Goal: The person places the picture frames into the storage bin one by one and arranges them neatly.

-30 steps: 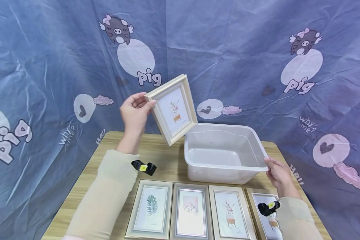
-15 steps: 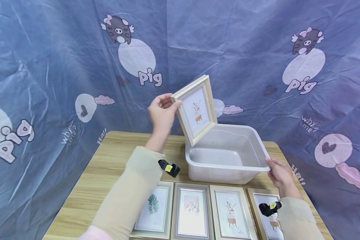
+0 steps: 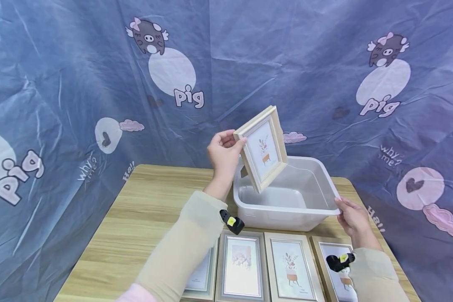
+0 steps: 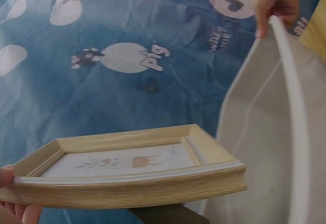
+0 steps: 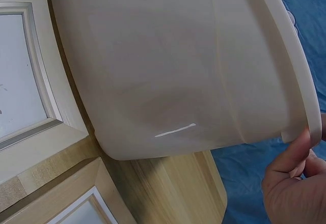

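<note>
My left hand (image 3: 225,154) pinches the left edge of a light wooden picture frame (image 3: 265,151), thumb on the front and fingers behind. The frame is tilted and shows a plant in an orange pot; in the head view it overlaps the left part of a pale grey plastic tub (image 3: 283,209). Beneath it, the left wrist view shows part of its dark stand (image 4: 168,214). With thumb and fingers my right hand (image 3: 354,220) grips the tub's front right rim, also seen in the right wrist view (image 5: 300,183). The tub's visible floor is bare.
A row of picture frames lies face up in front of the tub: a silvery one (image 3: 242,264), a beige one (image 3: 292,266) and one (image 3: 336,268) partly under my right wrist. My left sleeve covers part of another (image 3: 200,277). Blue printed cloth (image 3: 241,63) hangs behind the wooden table (image 3: 136,209).
My left hand has carried the held picture frame rightward over the tub, then slightly down. My left sleeve now covers more of the leftmost lying frame. The right hand stays on the rim.
</note>
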{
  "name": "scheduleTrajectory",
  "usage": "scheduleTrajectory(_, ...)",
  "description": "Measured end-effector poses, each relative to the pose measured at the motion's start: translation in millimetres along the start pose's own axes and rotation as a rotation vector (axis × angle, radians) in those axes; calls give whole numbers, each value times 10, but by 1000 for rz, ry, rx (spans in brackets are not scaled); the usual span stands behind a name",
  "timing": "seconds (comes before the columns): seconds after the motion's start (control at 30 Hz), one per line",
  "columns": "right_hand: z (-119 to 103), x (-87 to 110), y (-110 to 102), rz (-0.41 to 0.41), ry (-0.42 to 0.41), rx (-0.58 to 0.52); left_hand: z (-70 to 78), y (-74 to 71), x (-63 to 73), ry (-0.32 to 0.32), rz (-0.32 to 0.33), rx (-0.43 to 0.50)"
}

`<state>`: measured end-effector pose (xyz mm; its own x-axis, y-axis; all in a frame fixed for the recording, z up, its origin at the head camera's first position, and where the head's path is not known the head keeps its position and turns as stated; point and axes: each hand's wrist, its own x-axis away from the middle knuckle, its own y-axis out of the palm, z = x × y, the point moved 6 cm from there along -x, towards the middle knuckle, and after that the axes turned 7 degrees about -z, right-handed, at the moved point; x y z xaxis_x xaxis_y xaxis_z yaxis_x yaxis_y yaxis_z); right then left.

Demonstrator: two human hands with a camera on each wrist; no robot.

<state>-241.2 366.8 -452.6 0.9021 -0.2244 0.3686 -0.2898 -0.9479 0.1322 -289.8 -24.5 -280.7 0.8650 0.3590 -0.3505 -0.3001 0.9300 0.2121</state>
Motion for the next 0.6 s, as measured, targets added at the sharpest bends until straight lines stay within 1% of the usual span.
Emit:
scheduleTrajectory(0.13, 0, 2, 6, 2, 1, 2, -148, -6, 87, 2, 20, -17)
scheduleTrajectory(0.37, -11, 12, 35, -14, 3, -10, -377, -82, 244, -1, 85, -66)
scheduleTrajectory(0.6, -17, 24, 47, -16, 16, -35, -628, -129, 393, -3, 112, -94)
